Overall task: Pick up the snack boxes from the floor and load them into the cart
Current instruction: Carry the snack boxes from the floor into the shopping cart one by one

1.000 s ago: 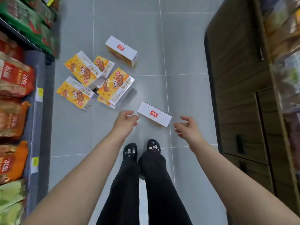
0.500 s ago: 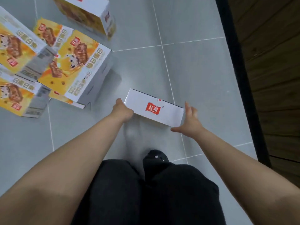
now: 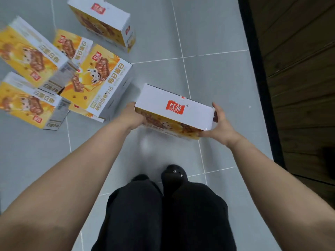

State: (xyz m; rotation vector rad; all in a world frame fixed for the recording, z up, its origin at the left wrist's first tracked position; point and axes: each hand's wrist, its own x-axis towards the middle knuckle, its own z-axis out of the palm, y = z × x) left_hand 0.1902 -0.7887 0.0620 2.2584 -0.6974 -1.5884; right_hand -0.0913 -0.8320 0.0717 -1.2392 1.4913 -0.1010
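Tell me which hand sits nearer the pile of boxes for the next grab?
The left hand, probably. It grips the left end of the held box, beside the pile of boxes; the right hand holds the far end, near the wooden cabinet.

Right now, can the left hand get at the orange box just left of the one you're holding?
Probably not yet: the left hand holds one end of the held box, the right hand the other. The orange box lies close, nothing between, so a freed hand likely could.

Bare floor (image 3: 217, 73) lies open ahead, hemmed between scattered boxes (image 3: 97, 82) leftward and wooden cabinet (image 3: 299, 69) rightward.
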